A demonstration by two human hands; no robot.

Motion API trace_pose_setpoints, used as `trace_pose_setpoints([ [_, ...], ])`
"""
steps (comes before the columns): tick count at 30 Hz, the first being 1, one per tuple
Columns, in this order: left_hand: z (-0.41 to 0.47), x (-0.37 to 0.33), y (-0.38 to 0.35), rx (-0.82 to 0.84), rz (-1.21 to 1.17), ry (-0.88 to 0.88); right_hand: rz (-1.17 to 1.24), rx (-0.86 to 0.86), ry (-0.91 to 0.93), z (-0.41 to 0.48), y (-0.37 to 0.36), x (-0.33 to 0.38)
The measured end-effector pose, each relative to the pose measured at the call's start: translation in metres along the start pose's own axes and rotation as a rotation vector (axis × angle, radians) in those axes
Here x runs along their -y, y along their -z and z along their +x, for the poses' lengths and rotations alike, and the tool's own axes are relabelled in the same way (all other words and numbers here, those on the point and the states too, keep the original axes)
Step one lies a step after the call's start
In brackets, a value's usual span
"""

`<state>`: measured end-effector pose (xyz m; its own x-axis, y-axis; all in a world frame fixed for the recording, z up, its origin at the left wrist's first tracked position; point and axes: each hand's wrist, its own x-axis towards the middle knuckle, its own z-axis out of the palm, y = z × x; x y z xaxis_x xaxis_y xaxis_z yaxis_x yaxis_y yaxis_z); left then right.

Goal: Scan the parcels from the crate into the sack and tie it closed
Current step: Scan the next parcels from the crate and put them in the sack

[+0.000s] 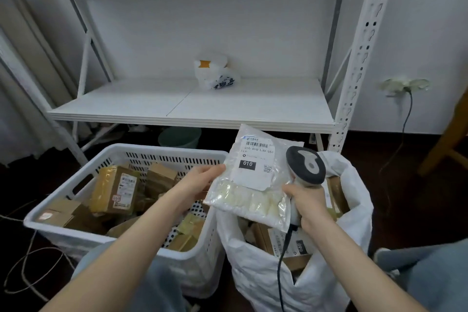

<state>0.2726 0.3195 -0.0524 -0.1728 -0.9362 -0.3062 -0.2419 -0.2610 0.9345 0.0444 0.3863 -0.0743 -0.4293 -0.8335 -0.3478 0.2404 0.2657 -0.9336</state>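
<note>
My left hand (202,180) pinches the left edge of a clear plastic parcel (249,192) with a white barcode label, held above the gap between crate and sack. My right hand (305,201) grips the handle of a grey barcode scanner (305,166), whose head sits just right of the label. The white slotted crate (141,153) at lower left holds several brown cardboard parcels (114,190). The white sack (354,213) stands open at lower right with several parcels inside.
A white metal shelf (192,106) stands behind, with a white plastic bag (215,73) on it. A green bucket (179,137) sits under the shelf. Loose string (27,261) lies on the dark floor at left. A wooden chair leg (445,144) shows at right.
</note>
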Motion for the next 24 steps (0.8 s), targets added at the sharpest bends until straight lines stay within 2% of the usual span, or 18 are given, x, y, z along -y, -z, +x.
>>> trace_pose_setpoints([
  [4,0.005,-0.007,-0.014,0.044,-0.02,0.109,-0.049,0.036,0.071,-0.007,0.012,-0.003],
  [12,0.018,0.01,-0.045,-0.177,-0.028,-0.066,0.117,0.022,0.069,-0.021,0.026,-0.007],
  [17,0.028,0.035,-0.071,-0.191,-0.025,-0.045,0.011,0.127,0.03,-0.045,0.026,-0.014],
  [24,0.036,0.06,-0.09,-0.2,-0.031,0.015,-0.048,0.124,-0.022,-0.057,0.024,-0.029],
])
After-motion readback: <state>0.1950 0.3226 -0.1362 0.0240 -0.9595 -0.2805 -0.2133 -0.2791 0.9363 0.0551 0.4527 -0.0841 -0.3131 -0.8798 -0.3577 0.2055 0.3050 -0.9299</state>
